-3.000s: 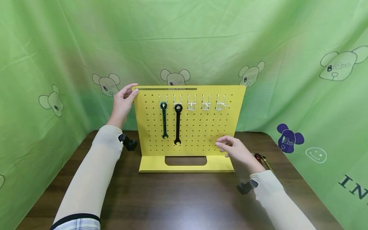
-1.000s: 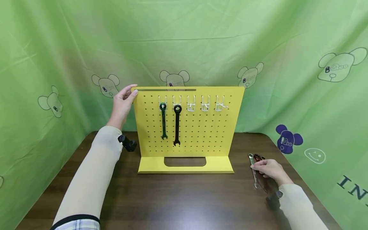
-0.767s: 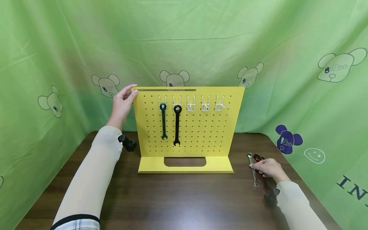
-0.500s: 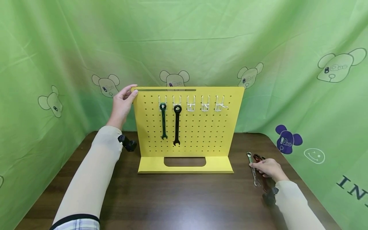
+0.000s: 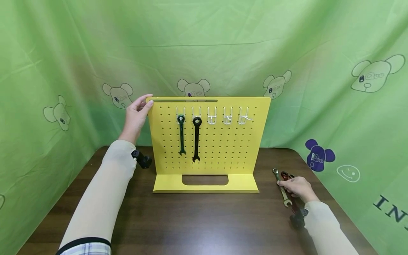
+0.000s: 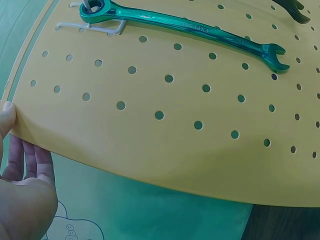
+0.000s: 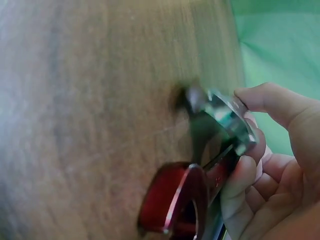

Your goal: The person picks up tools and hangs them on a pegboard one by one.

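A yellow pegboard (image 5: 229,148) stands upright on the table, and my left hand (image 5: 135,117) grips its upper left corner. In the left wrist view the thumb (image 6: 7,117) lies on the front while several fingers sit behind the edge. At the table's right side my right hand (image 5: 300,188) pinches a silver combination wrench (image 5: 283,193) by its shank, ring end pointing away. Under and beside that hand lies a red wrench (image 5: 284,174), partly hidden. Its red end (image 7: 165,205) is close to the fingers in the right wrist view, which is blurred.
From white wire hooks on the board hang a green wrench (image 5: 182,138) and a black wrench (image 5: 196,141). To their right are three more hooks, such as the rightmost hook (image 5: 243,119). Another wrench end (image 5: 291,176) shows behind the right hand. Green curtain (image 5: 204,42) surrounds the table (image 5: 204,223).
My right hand has moved from the board's lower right to the wrenches on the right and pinched the silver one, whose open end has just turned slightly. The left hand stays put.
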A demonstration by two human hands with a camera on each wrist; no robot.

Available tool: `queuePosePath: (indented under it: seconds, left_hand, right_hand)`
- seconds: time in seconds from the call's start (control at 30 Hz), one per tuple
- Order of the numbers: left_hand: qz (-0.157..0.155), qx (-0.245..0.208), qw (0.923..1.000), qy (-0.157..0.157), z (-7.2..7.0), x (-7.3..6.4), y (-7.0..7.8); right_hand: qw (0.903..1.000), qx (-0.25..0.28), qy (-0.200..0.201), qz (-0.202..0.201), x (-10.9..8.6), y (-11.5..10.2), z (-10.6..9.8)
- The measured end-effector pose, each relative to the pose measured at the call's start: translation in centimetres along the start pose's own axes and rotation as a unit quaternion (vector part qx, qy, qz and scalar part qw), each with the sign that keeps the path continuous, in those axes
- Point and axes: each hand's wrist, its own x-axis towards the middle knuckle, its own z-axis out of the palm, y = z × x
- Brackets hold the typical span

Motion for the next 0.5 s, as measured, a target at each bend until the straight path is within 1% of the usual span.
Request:
queuePosePath:
  seconds: [0.23,0.5]
  left_hand:
    - [-0.001,0.004,1.0,0.001,0.12,0.1,-0.18]
    - [0.002,0.002,1.0,-0.003,0.08,0.07,-0.22]
  right_hand:
    - [0.9999,0.011,0.006,-0.004,-0.13,0.29,0.03]
    - [0.9996,0.026,0.001,-0.008,-0.24,0.55,-0.03]
